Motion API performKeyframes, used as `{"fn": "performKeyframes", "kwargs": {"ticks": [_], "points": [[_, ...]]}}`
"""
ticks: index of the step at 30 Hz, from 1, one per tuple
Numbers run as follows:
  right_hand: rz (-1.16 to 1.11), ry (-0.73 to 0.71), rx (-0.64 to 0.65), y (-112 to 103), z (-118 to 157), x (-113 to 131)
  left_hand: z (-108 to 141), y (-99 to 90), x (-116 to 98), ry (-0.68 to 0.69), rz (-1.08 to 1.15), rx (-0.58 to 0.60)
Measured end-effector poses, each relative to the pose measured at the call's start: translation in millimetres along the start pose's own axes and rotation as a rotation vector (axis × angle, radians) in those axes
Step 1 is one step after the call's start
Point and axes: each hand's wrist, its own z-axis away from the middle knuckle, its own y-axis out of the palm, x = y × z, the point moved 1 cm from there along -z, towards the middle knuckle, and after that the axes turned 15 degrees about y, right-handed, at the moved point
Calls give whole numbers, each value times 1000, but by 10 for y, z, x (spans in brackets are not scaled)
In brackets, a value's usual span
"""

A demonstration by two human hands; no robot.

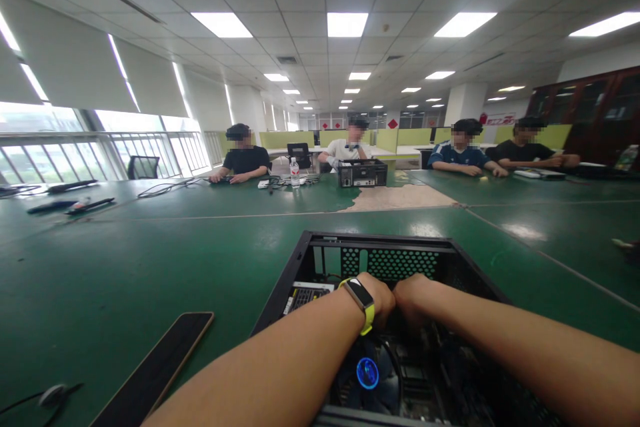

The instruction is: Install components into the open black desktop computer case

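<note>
On a wide green table [150, 260], an open black computer case [305, 260] lies on its side, its interior facing up for access. The left hand [380, 300] and right hand [413, 297] press together inside; whether their fingers grip anything cannot be told. A dark side panel [160, 363] rests nearby.

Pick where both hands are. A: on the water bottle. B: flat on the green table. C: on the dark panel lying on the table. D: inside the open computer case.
D: the left hand and right hand meet, fingers down, inside the open computer case.
</note>
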Motion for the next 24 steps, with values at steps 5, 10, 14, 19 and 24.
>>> {"fn": "performKeyframes", "kwargs": {"ticks": [5, 10, 14, 19, 24], "points": [[124, 67, 87, -57, 74, 21, -11, -4, 14, 14, 17, -2], [131, 74, 89, -65, 92, 25, -18, 6, 16, 15, 36, -10], [129, 63, 79, -80, 112, 4, -25, 30, -1, -14, 46, 19], [8, 24, -164, -272, 503, -139, 115, -92, -22, -80, 53, -18], [-310, -29, -591, -40, 1389, -237, 719, -385, -212, -92, 12, -240]]}}
